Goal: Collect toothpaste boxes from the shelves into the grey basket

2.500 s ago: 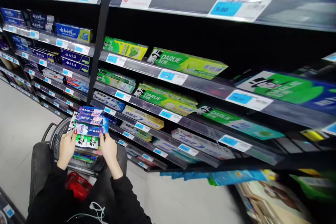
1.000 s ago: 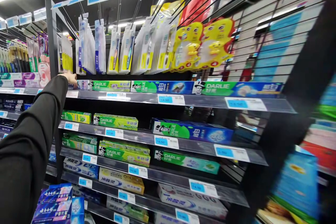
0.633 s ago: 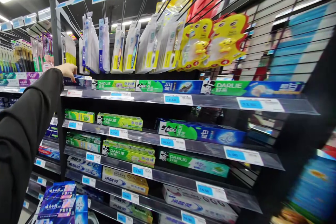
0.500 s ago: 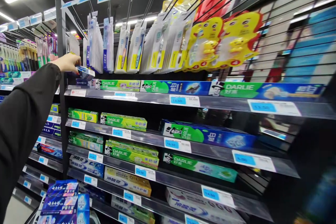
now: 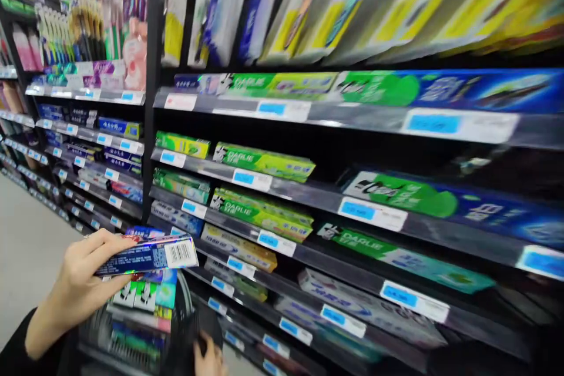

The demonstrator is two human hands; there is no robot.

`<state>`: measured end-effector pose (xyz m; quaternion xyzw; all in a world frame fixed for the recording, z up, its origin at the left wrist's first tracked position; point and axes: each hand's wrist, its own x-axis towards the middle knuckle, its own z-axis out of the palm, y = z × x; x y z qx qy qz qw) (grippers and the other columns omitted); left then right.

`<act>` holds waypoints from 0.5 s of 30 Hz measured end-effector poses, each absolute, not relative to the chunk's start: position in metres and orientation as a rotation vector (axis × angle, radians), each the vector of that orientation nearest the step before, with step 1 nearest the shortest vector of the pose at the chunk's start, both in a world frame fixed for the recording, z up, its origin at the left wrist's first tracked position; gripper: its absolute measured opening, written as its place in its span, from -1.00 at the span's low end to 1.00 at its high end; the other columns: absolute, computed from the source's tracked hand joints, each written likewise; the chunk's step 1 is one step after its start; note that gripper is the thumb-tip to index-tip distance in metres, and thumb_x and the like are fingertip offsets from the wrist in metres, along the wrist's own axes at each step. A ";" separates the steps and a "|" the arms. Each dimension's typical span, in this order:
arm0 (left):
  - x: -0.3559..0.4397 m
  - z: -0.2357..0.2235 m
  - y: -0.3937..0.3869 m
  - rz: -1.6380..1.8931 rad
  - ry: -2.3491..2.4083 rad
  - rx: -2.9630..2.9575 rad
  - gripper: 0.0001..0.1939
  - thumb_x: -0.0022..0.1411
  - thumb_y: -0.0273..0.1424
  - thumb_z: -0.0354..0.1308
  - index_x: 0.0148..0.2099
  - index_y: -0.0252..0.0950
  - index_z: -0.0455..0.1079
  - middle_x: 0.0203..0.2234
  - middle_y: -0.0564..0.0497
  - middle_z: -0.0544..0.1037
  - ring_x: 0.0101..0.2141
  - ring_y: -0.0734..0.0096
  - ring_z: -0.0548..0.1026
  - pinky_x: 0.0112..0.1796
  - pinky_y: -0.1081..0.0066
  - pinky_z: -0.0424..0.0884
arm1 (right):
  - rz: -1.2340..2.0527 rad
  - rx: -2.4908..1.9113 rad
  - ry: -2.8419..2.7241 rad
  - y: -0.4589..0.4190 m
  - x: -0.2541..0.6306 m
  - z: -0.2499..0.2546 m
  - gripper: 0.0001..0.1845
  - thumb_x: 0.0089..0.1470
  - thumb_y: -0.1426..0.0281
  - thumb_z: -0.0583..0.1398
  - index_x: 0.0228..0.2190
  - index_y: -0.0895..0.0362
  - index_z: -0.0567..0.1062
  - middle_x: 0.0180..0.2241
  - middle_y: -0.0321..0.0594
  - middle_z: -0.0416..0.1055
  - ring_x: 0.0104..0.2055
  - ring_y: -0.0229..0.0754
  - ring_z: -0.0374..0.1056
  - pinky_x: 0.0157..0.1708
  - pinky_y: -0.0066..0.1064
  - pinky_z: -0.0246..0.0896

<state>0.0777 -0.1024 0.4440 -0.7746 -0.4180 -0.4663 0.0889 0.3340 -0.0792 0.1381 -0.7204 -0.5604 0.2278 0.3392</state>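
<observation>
My left hand [image 5: 81, 282] is closed on a blue toothpaste box [image 5: 147, 254], held flat with its barcode end pointing right. The box hovers just above a stack of toothpaste boxes [image 5: 143, 299] that sits over a dark shopping basket [image 5: 127, 343] at the lower left. Only a small blurred part of my right hand [image 5: 210, 358] shows at the bottom edge, against the basket's right side. Whether it grips anything is unclear.
Tilted shelves of green, blue and yellow toothpaste boxes [image 5: 264, 161] with blue price tags [image 5: 282, 110] fill the right and centre. Toothbrush packs [image 5: 308, 6] hang above them. More shelving runs away on the left beside a pale floor aisle [image 5: 26, 247].
My left hand took a blue box from the top shelf and brought it down over the stack above the basket. My view dropped from the top shelf towards the lower shelves.
</observation>
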 end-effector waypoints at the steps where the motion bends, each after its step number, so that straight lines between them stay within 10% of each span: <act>1: 0.077 0.430 -0.115 -1.414 -1.346 -2.312 -0.61 0.12 -0.44 0.27 0.02 -0.05 0.43 -0.33 0.02 0.58 -0.38 0.33 0.56 -0.39 0.40 0.50 | 0.721 -1.812 -1.385 -0.083 0.334 0.144 -0.52 0.12 -0.02 0.02 -0.41 0.08 0.51 -0.32 -0.03 0.48 -0.21 0.13 0.48 -0.15 0.08 0.38; 9: 0.074 0.377 -0.172 -1.415 -1.647 -2.535 -0.67 0.11 -0.43 0.31 -0.03 -0.19 0.50 -0.37 0.01 0.55 -0.40 0.44 0.51 -0.37 0.47 0.49 | 1.113 -0.877 -1.510 -0.121 0.322 0.286 -0.41 0.10 0.07 0.20 0.11 0.02 0.32 0.09 0.00 0.32 -0.13 -0.08 0.44 -0.14 -0.19 0.41; 15: 0.073 0.368 -0.194 -1.417 -1.481 -2.583 -0.66 0.10 -0.47 0.33 -0.04 -0.28 0.48 -0.32 -0.05 0.59 -0.36 0.44 0.54 -0.37 0.45 0.51 | 0.992 -0.654 -1.803 -0.136 0.314 0.312 -0.62 0.14 0.16 0.22 -0.02 -0.02 0.46 -0.10 -0.10 0.51 -0.06 -0.03 0.43 -0.12 -0.19 0.39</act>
